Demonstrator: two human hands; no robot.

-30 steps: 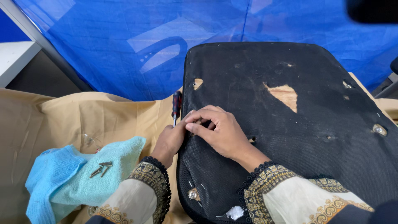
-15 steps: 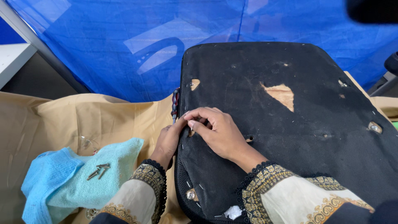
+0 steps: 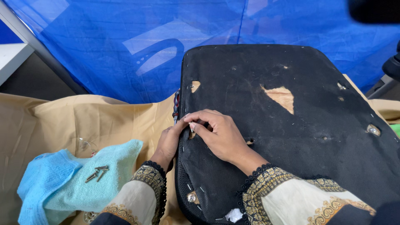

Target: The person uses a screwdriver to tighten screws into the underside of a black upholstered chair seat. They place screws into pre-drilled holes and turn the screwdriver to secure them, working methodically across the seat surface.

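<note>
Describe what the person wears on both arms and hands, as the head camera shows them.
Both hands, left hand and right hand, are bare, without gloves or rings visible. Each arm wears a cream sleeve ending in a band of gold embroidery edged with black scalloped lace at the wrist.

We press our right hand [image 3: 218,135] and left hand [image 3: 168,141] on the black seat panel [image 3: 291,125], screws [image 3: 96,173] lying on the blue cloth [image 3: 62,187] left.

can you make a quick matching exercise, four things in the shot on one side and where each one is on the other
Things:
1. screws
2. right hand
3. left hand
4. blue sheet

Places:
a. at the left edge of the black panel
b. hanging behind the panel
c. flat on top of the panel
d. on the light blue cloth

Pairs: 1-d, 2-c, 3-a, 4-b
</note>
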